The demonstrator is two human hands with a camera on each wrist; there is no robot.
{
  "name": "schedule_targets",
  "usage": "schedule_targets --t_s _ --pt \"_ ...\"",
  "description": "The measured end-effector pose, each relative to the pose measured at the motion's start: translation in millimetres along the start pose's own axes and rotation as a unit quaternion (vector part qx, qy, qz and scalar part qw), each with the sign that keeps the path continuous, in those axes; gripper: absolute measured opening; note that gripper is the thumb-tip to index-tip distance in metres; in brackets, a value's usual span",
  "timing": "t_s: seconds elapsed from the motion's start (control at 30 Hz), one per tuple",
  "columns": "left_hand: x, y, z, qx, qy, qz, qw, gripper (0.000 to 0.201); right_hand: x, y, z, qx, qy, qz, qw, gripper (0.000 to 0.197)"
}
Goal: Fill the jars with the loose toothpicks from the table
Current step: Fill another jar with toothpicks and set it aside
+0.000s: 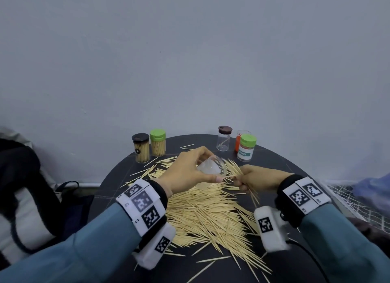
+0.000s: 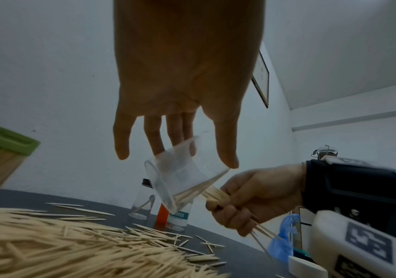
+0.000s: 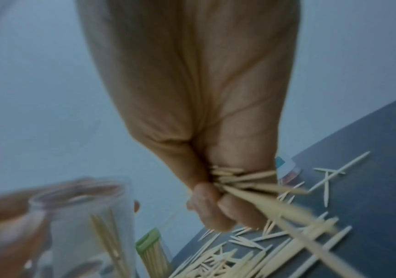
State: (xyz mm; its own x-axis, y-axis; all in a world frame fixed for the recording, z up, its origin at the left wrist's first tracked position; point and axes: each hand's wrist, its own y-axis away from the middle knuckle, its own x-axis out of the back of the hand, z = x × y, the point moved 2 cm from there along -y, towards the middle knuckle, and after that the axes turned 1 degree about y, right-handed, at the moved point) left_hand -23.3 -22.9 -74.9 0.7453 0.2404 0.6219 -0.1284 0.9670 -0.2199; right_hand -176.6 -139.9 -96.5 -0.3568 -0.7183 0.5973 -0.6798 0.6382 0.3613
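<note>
The left hand [image 1: 187, 173] holds a clear open jar [image 1: 213, 166] tipped on its side above the surface [image 1: 295, 173], fingers and thumb curled round its wall, mouth turned toward the right hand [image 1: 259, 180]. The right hand is closed round a bundle of toothpicks [image 2: 212, 191], whose tips are entering the jar mouth while the tails stick out below the fist. A few sticks already lie inside the jar.

The toothpicks are light, thin and stiff, with sharp points; singly they roll and slip away, so they probably handle best as a squeezed bundle held near the middle, all lying the same way. Any stick crossing the bundle is likely to catch on the rim and spill. The jar looks smooth, hard and light, likely slippery; a wrap around its body, clear of the mouth, seems the safest hold.

A large heap of loose toothpicks [image 1: 206, 215] covers the middle of the surface. At the back left stand two full, capped jars [image 1: 148, 147]; at the back right are a nearly empty jar with a dark lid [image 1: 224, 138], an orange-labelled jar [image 1: 239, 141] and a green-capped jar [image 1: 247, 147]. Much of the filling is still ahead.
</note>
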Motion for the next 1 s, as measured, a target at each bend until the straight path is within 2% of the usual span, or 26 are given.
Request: schedule_targets --t_s 0.1,0.17,0.27,0.33,0.43,0.5,0.57,0.7,0.8,0.9,1.0 --pt "-2 -2 -7 0.033 -0.007 0.007 0.999 0.046 1 -1 -7 0.062 -0.156 0.04 0.985 0.022" --pt "-4 -4 -11 0.062 -0.008 0.009 0.998 0.053 4 1 -14 0.101 -0.249 0.074 0.96 0.026" --pt "-7 -4 -14 0.083 -0.006 -0.001 0.996 0.055 4 6 -27 0.158 -0.333 0.106 0.924 0.03" --pt "-10 -4 -15 0.088 -0.008 -0.017 0.996 0.056 4 9 -35 0.197 -0.382 0.122 0.895 0.03" --pt "-17 -4 -13 0.087 -0.003 -0.04 0.995 0.056 2 11 -45 0.238 -0.481 0.12 0.835 0.029" --pt "-19 -3 -11 0.081 0.002 -0.047 0.996 0.056 -2 10 -48 0.26 -0.507 0.121 0.813 0.028" --pt "-21 -4 -11 0.08 0.019 -0.042 0.996 0.054 -9 8 -48 0.269 -0.501 0.129 0.812 0.026" --pt "-20 -7 -13 0.084 0.041 -0.029 0.995 0.055 -26 3 -42 0.249 -0.472 0.149 0.833 0.023" --pt "-19 -9 -12 0.057 0.059 -0.015 0.997 0.052 -36 1 -39 0.247 -0.451 0.153 0.844 0.02" --pt "-16 -9 -11 0.04 0.073 0.009 0.996 0.045 -42 -2 -36 0.236 -0.393 0.151 0.876 0.02" --pt "-15 -9 -13 0.028 0.075 0.02 0.997 0.053 -44 -3 -33 0.207 -0.363 0.166 0.893 0.02"
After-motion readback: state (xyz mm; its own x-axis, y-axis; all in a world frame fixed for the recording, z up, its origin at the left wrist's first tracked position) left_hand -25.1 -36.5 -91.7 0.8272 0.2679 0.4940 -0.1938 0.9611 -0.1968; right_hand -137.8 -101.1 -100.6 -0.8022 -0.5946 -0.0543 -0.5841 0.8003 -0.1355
